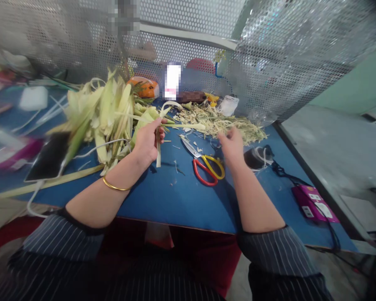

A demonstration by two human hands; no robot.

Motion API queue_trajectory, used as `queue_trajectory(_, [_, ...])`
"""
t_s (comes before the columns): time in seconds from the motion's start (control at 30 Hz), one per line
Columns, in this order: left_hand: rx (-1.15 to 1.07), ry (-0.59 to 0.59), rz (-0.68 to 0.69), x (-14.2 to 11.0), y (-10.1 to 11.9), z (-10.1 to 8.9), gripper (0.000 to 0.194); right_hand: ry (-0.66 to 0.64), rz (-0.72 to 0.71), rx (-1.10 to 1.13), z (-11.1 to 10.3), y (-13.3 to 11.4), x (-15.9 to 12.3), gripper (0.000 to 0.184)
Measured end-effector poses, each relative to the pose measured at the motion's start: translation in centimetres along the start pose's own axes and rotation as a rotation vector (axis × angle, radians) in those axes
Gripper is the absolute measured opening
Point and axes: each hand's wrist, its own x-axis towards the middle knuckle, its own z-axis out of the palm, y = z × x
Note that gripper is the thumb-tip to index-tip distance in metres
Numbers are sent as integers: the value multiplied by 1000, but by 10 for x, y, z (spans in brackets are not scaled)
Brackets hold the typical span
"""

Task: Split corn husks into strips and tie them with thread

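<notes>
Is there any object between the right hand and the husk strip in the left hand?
Nothing visible stands between the right hand and the husk strip in the left hand; the scissors lie below, on the table.

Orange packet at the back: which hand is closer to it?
Left. The left hand is in front of the orange packet; the right hand is farther off, toward the right.
</notes>
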Motion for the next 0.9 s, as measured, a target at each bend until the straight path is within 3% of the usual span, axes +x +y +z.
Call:
queue_trajectory(0.03, [-3, 8, -1, 1, 0, -1, 10, 58, -24, -175, -1, -4, -3, 47])
queue_trajectory(0.1, [-2, 24, -22, 2, -1, -2, 10, -80, -186, -374, 1, -19, -18, 41])
queue_trajectory(0.17, [4, 22, -31, 2, -2, -2, 10, -426, -285, -319, 5, -37, -38, 22])
queue_trajectory(0.23, [6, 16, -33, 1, -2, -1, 12, -999, -186, -118, 11, -50, -56, 18])
queue_trajectory(0.27, [7, 13, -43, 0, -2, -1, 13, -1202, -139, -52, 13, -53, -61, 20])
queue_trajectory(0.3, [9, 10, -55, -1, -2, 0, 14, -1280, -130, -16, 16, -54, -63, 22])
queue_trajectory(0.33, [12, 4, -71, -2, -1, 1, 14, -1228, -159, -19, 17, -53, -63, 28])
queue_trajectory(0.37, [16, -6, -86, -3, -1, 2, 14, -1047, -220, -57, 18, -50, -60, 37])
queue_trajectory(0.43, [23, -33, -109, -5, -1, 4, 14, -518, -317, -152, 18, -42, -51, 57])
queue_trajectory(0.47, [24, -51, -118, -6, -1, 5, 16, -318, -295, -165, 18, -39, -46, 58])
queue_trajectory(0.5, [24, -70, -128, -8, -2, 5, 18, -219, -221, -130, 17, -37, -43, 53])
queue_trajectory(0.53, [26, -88, -138, -9, -3, 6, 21, -210, -108, -43, 16, -37, -41, 46])
queue_trajectory(0.63, [41, -147, -164, -12, -10, 6, 21, -436, 247, 373, 17, -42, -44, 39])
queue_trajectory(0.7, [45, -185, -168, -14, -14, 6, 16, -479, 397, 624, 19, -48, -49, 37])
queue_trajectory(0.8, [15, -186, -154, -18, -20, 8, 14, -368, 508, 858, 23, -55, -55, 30])
queue_trajectory(0.9, [8, -143, -146, -22, -24, 10, 12, -422, 460, 915, 25, -60, -60, 36])
